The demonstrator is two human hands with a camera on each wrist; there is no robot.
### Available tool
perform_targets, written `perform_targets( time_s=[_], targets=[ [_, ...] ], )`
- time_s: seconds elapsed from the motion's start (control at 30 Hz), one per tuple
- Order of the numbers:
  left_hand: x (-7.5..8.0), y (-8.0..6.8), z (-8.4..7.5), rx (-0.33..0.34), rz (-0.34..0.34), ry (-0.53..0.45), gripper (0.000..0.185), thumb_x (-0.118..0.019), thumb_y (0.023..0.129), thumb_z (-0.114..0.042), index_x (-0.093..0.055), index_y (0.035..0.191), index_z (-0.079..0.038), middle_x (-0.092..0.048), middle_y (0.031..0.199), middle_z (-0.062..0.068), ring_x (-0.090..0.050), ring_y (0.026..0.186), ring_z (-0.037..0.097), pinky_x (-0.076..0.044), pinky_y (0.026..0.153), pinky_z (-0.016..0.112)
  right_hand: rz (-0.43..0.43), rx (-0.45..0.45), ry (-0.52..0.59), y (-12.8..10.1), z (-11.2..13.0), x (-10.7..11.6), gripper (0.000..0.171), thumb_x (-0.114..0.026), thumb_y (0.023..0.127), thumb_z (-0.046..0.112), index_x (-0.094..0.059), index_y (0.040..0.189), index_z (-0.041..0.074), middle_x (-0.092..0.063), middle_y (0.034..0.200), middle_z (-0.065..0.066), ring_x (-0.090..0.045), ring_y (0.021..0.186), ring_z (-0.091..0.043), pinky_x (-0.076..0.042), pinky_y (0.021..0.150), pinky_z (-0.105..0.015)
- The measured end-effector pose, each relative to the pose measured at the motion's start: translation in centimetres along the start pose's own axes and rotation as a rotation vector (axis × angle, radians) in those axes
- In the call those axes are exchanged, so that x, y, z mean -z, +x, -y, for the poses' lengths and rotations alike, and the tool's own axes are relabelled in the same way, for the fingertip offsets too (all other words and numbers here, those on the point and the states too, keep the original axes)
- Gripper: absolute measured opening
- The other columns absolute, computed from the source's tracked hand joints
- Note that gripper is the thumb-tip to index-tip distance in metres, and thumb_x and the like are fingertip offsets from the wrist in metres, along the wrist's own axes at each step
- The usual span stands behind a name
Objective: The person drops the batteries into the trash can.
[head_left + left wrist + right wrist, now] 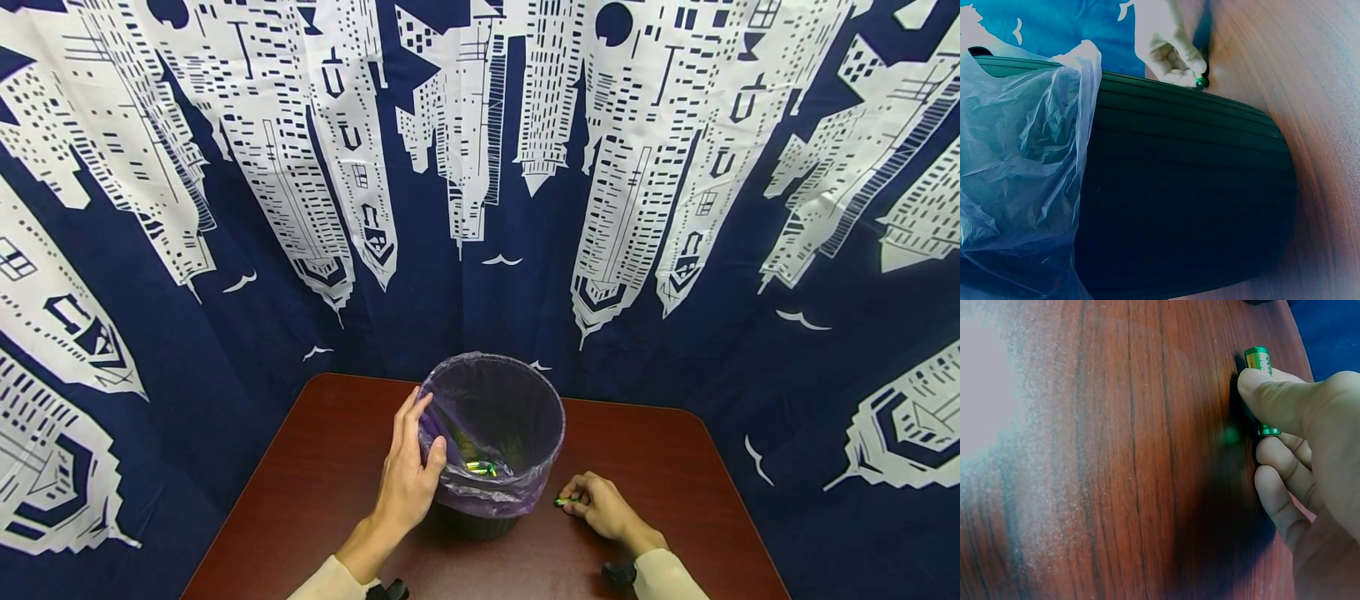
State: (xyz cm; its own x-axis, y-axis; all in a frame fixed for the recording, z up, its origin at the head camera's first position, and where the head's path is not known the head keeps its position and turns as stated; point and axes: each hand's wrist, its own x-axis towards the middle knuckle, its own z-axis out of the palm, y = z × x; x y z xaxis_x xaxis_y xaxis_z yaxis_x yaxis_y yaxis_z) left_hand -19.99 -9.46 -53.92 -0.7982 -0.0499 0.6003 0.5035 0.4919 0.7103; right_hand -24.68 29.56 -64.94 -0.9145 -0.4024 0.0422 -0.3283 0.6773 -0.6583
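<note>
One green battery (1262,394) is sitting in our right hand (603,506), pinched between the thumb and the curled fingers (1285,487); it is lying low over the wooden table (330,467), to the right of the bin, and we cannot tell whether it is touching the wood. In the left wrist view the same battery (1200,80) is showing as a small green tip past the bin's far side.

Item, bin: a black ribbed waste bin (1191,200) is standing upright near the middle of the table, and a purple plastic liner (487,492) is folding over its rim. More green and yellow batteries (480,467) are lying inside on the liner.

Item, left hand: our left hand (408,471) is resting against the bin's left rim, fingers nearly straight and lying along the liner, the thumb hooking over the edge. It is gripping nothing else.

Item, surroundings: a navy curtain (480,167) printed with white skyscrapers is hanging behind and around the table. Pale sleeves (330,583) are covering both our forearms.
</note>
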Motion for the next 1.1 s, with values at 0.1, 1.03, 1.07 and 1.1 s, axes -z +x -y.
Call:
perform_targets(
  time_s=[0.1, 1.03, 1.07, 1.1],
  targets=[
    [0.0, 0.0, 0.0, 0.002, 0.000, -0.002, 0.074, -0.068, 0.104, -0.021, -0.048, 0.175, -0.009, -0.040, 0.187, 0.019, -0.060, 0.159, 0.052, -0.064, 0.105, 0.077, -0.008, 0.005, -0.005, 0.1, 0.0, 0.0, 0.008, -0.088, 0.102, 0.009, -0.081, 0.105, 0.012, -0.071, 0.102, -0.002, -0.059, 0.088, 0.001, -0.053, 0.077, -0.021],
    [0.1, -0.1, 0.0, -0.007, -0.004, -0.003, 0.072, -0.067, 0.106, -0.024, -0.048, 0.175, -0.009, -0.038, 0.188, 0.014, -0.060, 0.158, 0.052, -0.064, 0.105, 0.076, -0.109, 0.023, -0.012, -0.2, 1.4, 2.0, 0.008, -0.091, 0.100, 0.010, -0.086, 0.103, 0.015, -0.073, 0.100, 0.004, -0.058, 0.084, 0.003, -0.054, 0.074, -0.020],
    [0.1, -0.1, -0.1, -0.008, -0.005, -0.005, 0.072, -0.067, 0.106, -0.025, -0.048, 0.175, -0.009, -0.039, 0.188, 0.014, -0.061, 0.158, 0.052, -0.064, 0.104, 0.076, -0.116, 0.025, -0.011, -0.2, 1.4, 2.1, 0.008, -0.091, 0.100, 0.009, -0.086, 0.103, 0.015, -0.074, 0.100, 0.004, -0.058, 0.084, 0.003, -0.054, 0.074, -0.020],
    [0.1, -0.1, -0.1, -0.008, -0.005, -0.008, 0.073, -0.067, 0.106, -0.025, -0.048, 0.175, -0.009, -0.039, 0.188, 0.014, -0.061, 0.158, 0.052, -0.064, 0.104, 0.076, -0.121, 0.027, -0.008, -0.2, 1.5, 2.3, 0.008, -0.091, 0.100, 0.009, -0.086, 0.103, 0.015, -0.074, 0.101, 0.004, -0.058, 0.085, 0.003, -0.055, 0.074, -0.020]
  ],
)
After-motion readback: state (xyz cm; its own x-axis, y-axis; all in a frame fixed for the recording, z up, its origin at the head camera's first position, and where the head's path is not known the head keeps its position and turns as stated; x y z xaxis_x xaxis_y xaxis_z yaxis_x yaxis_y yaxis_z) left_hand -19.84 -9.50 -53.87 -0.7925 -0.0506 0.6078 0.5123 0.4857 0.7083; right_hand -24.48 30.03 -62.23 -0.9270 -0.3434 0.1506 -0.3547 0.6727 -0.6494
